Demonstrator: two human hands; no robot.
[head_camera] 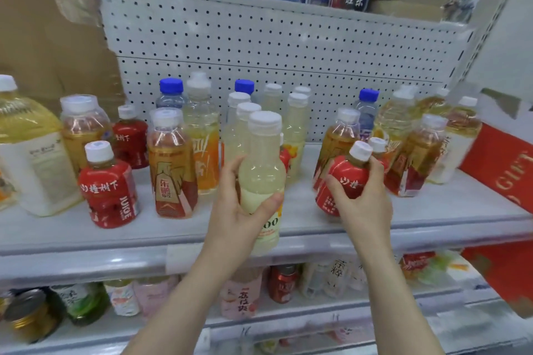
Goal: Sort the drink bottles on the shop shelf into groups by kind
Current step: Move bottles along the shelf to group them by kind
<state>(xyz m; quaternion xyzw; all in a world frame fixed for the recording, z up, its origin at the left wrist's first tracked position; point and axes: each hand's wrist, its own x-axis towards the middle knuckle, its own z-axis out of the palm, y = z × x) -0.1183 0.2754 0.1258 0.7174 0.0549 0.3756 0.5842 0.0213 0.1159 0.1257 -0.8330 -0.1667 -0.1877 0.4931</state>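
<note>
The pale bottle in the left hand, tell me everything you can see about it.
The pale bottle is clear plastic with a wide white cap, filled with cloudy whitish-yellow drink. Its pale lower label shows partial dark digits. It is roughly upright, held over the shelf's front edge, ahead of a row of similar bottles. The left hand grips its middle, thumb across the front.

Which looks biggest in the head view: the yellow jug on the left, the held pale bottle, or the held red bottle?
1. yellow jug, largest.
2. held pale bottle; it is nearer the camera, so less sure.
3. held red bottle, smallest.
</note>
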